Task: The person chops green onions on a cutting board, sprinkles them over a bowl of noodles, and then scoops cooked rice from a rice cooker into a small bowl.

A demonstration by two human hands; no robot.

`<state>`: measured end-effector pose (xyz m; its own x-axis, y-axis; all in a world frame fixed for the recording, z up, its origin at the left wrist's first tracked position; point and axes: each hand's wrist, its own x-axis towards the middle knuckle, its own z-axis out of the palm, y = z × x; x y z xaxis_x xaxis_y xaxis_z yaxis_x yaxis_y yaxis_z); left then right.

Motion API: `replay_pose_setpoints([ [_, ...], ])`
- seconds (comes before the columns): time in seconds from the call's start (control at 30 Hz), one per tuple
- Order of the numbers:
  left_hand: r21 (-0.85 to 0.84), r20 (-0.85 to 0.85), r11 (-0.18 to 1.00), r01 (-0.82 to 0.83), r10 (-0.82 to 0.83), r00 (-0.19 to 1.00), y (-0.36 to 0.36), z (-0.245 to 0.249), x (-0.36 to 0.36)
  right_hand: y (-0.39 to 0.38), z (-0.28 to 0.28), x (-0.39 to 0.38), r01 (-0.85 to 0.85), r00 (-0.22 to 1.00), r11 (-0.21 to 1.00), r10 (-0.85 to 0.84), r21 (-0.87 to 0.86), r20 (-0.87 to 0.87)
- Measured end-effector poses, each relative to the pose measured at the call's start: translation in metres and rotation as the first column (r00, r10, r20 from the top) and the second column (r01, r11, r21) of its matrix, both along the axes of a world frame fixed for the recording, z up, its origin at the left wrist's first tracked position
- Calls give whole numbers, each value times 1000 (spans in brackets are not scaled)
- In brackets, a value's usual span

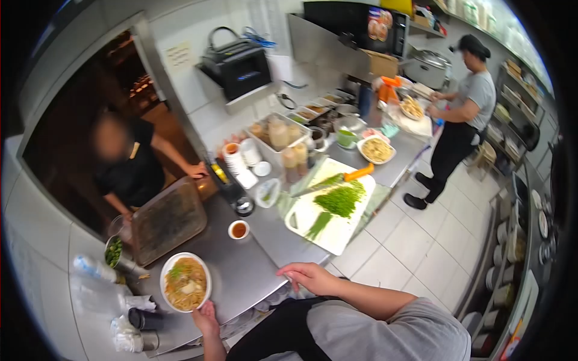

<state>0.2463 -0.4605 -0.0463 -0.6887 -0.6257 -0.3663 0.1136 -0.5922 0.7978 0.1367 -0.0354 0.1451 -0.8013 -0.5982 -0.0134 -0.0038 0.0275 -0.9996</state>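
A white bowl of noodles (186, 284) with chopped greens on top sits near the left end of the steel counter. My left hand (206, 319) is at its near rim, fingers loosely apart and seemingly touching the edge; they do not wrap round it. Over the counter's front edge is my right hand (308, 278), loosely open with nothing visible in it. Beyond it stands a small cup of reddish-brown sauce (239, 229). Farther right, a white cutting board (337, 235) bears chopped green herbs (340, 200) and an orange-handled knife (337, 179).
A worn tray (169, 221) lies before a person in black (129, 162) at the doorway. Squeeze bottles in a bin (277, 133) and stacked cups (233, 155) line the back. At far right, another person (472, 90) handles a bowl of food (412, 108).
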Motion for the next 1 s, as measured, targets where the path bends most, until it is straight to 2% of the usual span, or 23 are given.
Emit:
replay_pose_setpoints([
  [0.07,10,2,1000,5,-5,1000,4,3,-3,24,0,-12,18,1000,999,-17,-29,27],
  [0.13,-86,55,996,10,-5,998,9,8,-1,54,-8,-29,25,997,995,-17,-95,78],
  [0.17,-121,140,992,-20,37,989,12,10,0,69,-14,-37,41,996,995,-33,-95,87],
  [0.23,-158,239,987,-29,67,969,19,15,3,105,-24,-57,108,994,966,-109,-236,10],
  [0.27,-155,254,988,-13,53,966,29,17,-2,128,-25,-68,116,993,968,-115,-222,17],
  [0.3,-148,257,989,-4,42,966,47,19,-16,153,-28,-79,125,992,969,-124,-215,18],
  [0.37,-195,119,953,-230,256,959,95,18,-46,211,-36,-100,79,997,948,-71,-308,35],
  [0.43,-344,126,894,-287,347,929,200,63,-110,280,-18,-114,155,982,976,-135,-152,130],
  [0.5,-559,102,818,-137,232,967,300,99,-171,352,-11,-125,195,974,975,-181,-101,139],
  [0.53,-615,64,787,-46,108,992,343,118,-201,385,-4,-125,234,963,969,-221,-75,152],
  [0.57,-670,33,742,36,-20,999,385,137,-229,419,3,-127,270,952,962,-260,-47,162],
  [0.63,-675,-40,733,85,-152,988,459,163,-283,482,-5,-128,318,934,943,-329,96,138],
  [0.7,-744,-74,645,175,-340,937,522,180,-324,528,0,-122,413,882,879,-452,240,137],
  [0.73,-759,-85,614,218,-425,901,552,186,-343,547,0,-120,405,885,881,-445,245,135],
  [0.8,-775,-103,557,298,-577,810,606,185,-379,580,-6,-114,528,780,792,-595,307,194],
  [0.83,-778,-113,531,336,-644,756,632,181,-398,601,-23,-112,525,740,763,-628,377,242],
  [0.87,-808,-83,469,357,-691,718,658,178,-417,611,-30,-109,562,759,721,-644,406,94],
  [0.9,-808,-98,469,357,-705,702,687,178,-435,620,-35,-107,607,758,671,-650,426,-58],
  [0.93,-849,-59,387,359,-746,664,719,177,-452,633,-37,-106,560,783,581,-604,591,-147],
  [0.97,-885,-13,297,358,-785,619,748,177,-467,645,-43,-101,505,808,457,-550,732,-214],
  [1.0,-888,-16,281,364,-810,586,776,173,-485,664,-65,-93,473,800,417,-573,777,-180],
])
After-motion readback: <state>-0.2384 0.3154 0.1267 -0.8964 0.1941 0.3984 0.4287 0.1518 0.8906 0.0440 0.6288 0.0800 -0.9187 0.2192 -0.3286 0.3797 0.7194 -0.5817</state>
